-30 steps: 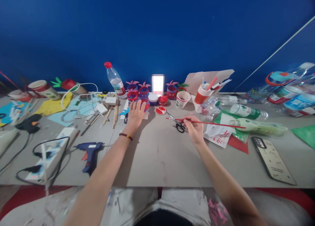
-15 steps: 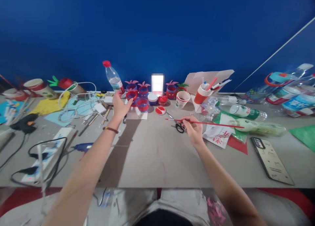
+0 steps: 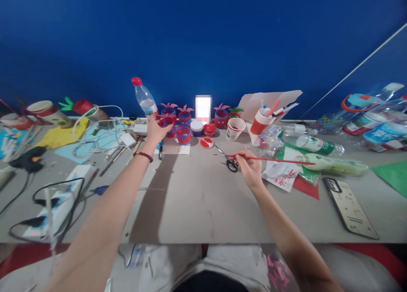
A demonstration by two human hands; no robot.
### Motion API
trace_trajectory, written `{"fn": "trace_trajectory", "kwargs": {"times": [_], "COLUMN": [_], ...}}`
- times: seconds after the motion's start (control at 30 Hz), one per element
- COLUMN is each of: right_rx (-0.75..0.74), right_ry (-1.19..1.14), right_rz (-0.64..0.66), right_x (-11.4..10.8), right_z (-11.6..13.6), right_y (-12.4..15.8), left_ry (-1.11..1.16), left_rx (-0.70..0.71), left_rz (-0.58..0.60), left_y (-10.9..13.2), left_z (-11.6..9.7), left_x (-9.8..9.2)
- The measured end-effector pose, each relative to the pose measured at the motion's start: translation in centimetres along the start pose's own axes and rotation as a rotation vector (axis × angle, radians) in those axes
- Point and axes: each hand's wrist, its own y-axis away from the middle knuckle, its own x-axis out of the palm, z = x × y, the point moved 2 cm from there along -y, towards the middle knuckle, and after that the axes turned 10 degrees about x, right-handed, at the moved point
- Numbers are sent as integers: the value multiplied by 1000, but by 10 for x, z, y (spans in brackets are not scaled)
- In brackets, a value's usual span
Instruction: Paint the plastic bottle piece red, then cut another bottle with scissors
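Note:
My left hand [image 3: 158, 131] reaches to the back of the table, thumb and fingers closed round a small red-rimmed plastic cup [image 3: 168, 121]. Right behind that hand stands a clear bottle [image 3: 145, 98] with a red cap. My right hand [image 3: 249, 167] pinches a thin red paintbrush [image 3: 280, 160], held nearly level with its tip pointing left. Beneath the brush lie black-handled scissors [image 3: 232, 165]. Similar red and purple cups [image 3: 183, 135], some with pink leaf shapes, stand close by. An open jar of red paint [image 3: 210, 129] sits behind its red-smeared lid [image 3: 207, 143].
A white paper cup [image 3: 235, 129] and a stack of cups with pens [image 3: 262, 121] stand right of centre. Several plastic bottles [image 3: 321, 144] and a phone [image 3: 349, 209] lie at right. At left are tangled white cables [image 3: 95, 133], a power strip [image 3: 59, 203] and a glue gun [image 3: 101, 190].
My left hand has moved slightly and its fingers have closed round the red-rimmed cup. The right hand holds the paintbrush in nearly the same place.

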Motion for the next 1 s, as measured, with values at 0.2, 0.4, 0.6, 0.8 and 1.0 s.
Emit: {"fn": "trace_trajectory", "kwargs": {"times": [0.2,0.4,0.6,0.8,1.0], "right_rx": [-2,-2,4,-11,-18], "right_ry": [8,28,17,26,17], "right_rz": [2,-1,-8,-6,-17], "right_x": [1,1,1,-1,-1], "right_z": [0,-2,-4,-1,1], "right_y": [0,-1,-2,-2,-2], "left_ry": [-70,-60,-55,-50,-233], "left_rx": [-36,-63,-93,37,331], "left_rz": [-31,-27,16,-65,6], "left_y": [3,10,13,18,43], "left_z": [14,5,-2,-1,-50], "left_x": [-22,-34,-33,-34,-38]}}
